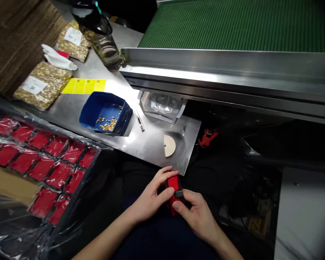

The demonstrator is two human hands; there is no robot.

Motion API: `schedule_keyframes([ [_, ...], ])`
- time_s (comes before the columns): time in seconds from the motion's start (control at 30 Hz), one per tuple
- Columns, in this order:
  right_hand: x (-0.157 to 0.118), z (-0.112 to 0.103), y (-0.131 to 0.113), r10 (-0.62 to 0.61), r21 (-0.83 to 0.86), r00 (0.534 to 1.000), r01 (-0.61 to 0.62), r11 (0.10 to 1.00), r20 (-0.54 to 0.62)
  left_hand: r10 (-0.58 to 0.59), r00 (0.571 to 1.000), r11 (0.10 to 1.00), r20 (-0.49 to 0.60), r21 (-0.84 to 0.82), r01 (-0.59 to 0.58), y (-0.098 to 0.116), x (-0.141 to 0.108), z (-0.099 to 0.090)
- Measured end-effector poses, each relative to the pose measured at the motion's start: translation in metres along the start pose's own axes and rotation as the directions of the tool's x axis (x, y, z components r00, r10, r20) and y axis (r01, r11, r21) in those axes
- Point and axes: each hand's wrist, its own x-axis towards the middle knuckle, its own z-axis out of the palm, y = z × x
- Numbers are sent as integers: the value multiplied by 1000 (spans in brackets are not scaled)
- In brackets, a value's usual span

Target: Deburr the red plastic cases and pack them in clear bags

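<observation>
Over my lap, in front of the metal table's near edge, both hands hold a small red-and-black block-shaped part (173, 183). My left hand (153, 196) grips it from the left, fingers over the far end and thumb on its face. From the right, my right hand (199, 213) pinches the near end, its thumb on the red side; its other fingers are partly hidden. Just beyond the part, a pale half-round disc (169, 146) lies on the metal table (151, 144). A small metal piece (182, 131) is beside the disc.
A blue bin (97, 108) holds small brass pieces, with a utility knife (139, 120) alongside. At left stands a plastic-lined box of red parts (40, 169). Bags of brass pieces (44, 81), a bottle (105, 47) and a green conveyor belt (238, 25) are farther back.
</observation>
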Motion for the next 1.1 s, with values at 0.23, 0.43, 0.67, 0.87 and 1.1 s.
schedule_keyframes([
  [0.23,3,0,-9,2,61,999,-5,998,49,108,992,992,67,-70,-103,2,-9,2],
  [0.43,2,4,-4,74,-29,996,-73,997,46,-56,986,988,-159,-151,31,-4,-4,21],
  [0.67,3,11,-2,111,65,992,-115,991,64,-2,1000,982,10,-188,4,-4,-13,6],
  [0.87,-5,12,-1,75,-63,997,-73,995,30,-52,994,985,-101,-171,34,-10,-12,16],
  [1.1,-6,18,9,182,75,970,-171,982,-161,55,998,998,-15,-7,-55,-5,-17,14],
])
